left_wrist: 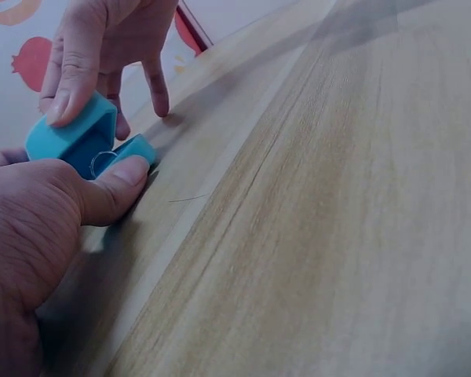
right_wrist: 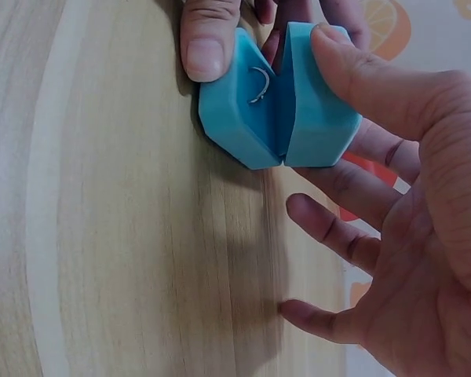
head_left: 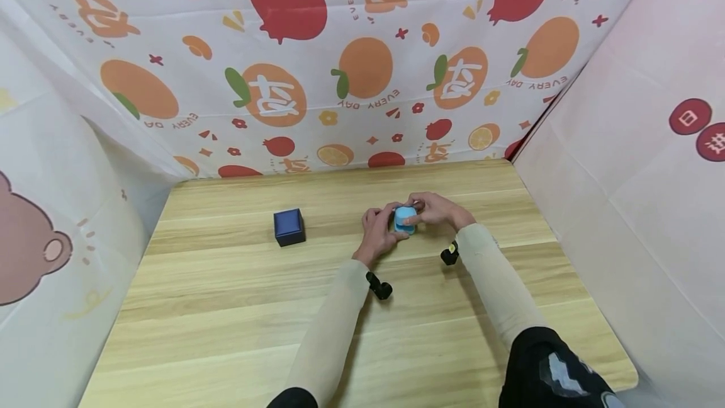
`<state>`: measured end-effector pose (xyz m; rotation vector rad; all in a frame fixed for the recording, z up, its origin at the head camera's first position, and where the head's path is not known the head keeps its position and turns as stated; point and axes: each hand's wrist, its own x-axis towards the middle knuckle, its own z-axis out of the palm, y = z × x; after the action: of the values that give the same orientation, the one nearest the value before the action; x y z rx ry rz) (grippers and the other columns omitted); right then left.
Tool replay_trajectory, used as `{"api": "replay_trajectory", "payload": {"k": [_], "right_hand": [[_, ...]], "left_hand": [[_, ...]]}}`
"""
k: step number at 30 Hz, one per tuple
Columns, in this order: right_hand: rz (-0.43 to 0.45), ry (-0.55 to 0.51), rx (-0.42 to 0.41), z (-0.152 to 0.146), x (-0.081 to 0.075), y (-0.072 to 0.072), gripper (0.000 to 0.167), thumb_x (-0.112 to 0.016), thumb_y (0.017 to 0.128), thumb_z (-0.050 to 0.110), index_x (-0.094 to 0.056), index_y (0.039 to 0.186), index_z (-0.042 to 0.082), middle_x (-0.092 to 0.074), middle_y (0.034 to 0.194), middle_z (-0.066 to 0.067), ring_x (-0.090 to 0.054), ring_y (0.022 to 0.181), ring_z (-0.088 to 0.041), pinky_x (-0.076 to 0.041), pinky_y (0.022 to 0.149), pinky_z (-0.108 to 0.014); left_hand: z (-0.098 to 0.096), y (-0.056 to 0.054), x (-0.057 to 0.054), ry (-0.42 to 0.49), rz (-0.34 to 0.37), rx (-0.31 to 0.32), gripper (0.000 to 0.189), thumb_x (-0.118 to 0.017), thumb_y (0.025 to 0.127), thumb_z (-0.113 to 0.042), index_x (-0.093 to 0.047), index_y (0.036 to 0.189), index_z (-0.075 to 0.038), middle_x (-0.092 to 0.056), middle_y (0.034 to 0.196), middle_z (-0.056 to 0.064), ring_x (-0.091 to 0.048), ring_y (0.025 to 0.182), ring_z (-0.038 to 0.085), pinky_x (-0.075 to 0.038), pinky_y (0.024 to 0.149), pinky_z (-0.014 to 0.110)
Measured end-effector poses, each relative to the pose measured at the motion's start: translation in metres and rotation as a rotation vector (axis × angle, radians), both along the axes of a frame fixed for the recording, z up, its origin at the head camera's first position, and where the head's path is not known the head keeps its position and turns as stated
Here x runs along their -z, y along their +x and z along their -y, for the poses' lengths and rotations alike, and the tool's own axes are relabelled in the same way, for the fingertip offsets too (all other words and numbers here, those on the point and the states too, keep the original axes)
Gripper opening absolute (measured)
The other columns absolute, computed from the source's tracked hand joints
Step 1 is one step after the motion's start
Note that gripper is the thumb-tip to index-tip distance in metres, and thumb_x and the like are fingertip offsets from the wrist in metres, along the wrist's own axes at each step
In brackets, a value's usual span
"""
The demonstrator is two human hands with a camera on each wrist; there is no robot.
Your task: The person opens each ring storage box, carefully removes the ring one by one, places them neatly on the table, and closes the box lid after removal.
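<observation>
A light-blue ring box (head_left: 404,219) is partly open low over the table, held between both hands. Inside it a thin silver ring (right_wrist: 261,85) stands up from the base. My left hand (head_left: 378,233) grips the base, the thumb pressed on its front edge. The raised lid (right_wrist: 323,118) is pinched by my right hand (head_left: 437,209), with the thumb on its outer face. In the right wrist view, the other fingers of that hand spread out below the box. Part of the left fingers is hidden behind the box.
A dark blue square box (head_left: 289,226) sits on the wooden table (head_left: 238,307), to the left of the hands. Behind the table hangs a fruit-print cloth (head_left: 317,99), and pale cloth walls (head_left: 634,162) flank both sides. A black wrist camera (head_left: 381,287) is strapped to each arm.
</observation>
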<state>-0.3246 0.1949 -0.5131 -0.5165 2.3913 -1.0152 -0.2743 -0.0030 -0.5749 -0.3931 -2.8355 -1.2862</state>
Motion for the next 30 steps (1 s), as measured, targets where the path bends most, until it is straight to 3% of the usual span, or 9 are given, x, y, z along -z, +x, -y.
{"api": "replay_trajectory", "payload": {"k": [9,22,30], "right_hand": [[0.036,-0.003,-0.016,-0.0021,-0.0012,-0.0028,0.032,-0.077,0.090,0.037,-0.065,0.114,0.020,-0.070,0.120,-0.005,-0.063,0.107,-0.022,-0.047,0.096,-0.038],[0.113,-0.026,-0.020,-0.0055,-0.0043,-0.0082,0.034,-0.078,0.089,0.036,-0.065,0.115,0.017,-0.069,0.126,-0.007,-0.063,0.118,-0.026,-0.041,0.109,-0.048],[0.114,-0.010,-0.007,-0.0055,-0.0064,-0.0077,0.034,-0.076,0.091,0.038,-0.065,0.116,0.019,-0.068,0.129,-0.007,-0.060,0.121,-0.027,-0.039,0.112,-0.052]], "left_hand": [[-0.0004,-0.0003,0.0010,-0.006,-0.003,0.004,0.068,-0.086,0.082,-0.033,-0.051,0.141,-0.026,-0.062,0.140,0.005,-0.039,0.126,0.033,-0.019,0.117,0.053],[-0.0025,0.0000,0.0023,0.000,-0.002,0.008,0.071,-0.086,0.081,-0.033,-0.050,0.142,-0.027,-0.061,0.141,0.006,-0.039,0.126,0.034,-0.018,0.118,0.052],[-0.0020,-0.0006,0.0028,0.016,0.000,-0.003,0.069,-0.086,0.081,-0.035,-0.051,0.140,-0.028,-0.064,0.138,0.005,-0.039,0.123,0.032,-0.018,0.117,0.052]]}}
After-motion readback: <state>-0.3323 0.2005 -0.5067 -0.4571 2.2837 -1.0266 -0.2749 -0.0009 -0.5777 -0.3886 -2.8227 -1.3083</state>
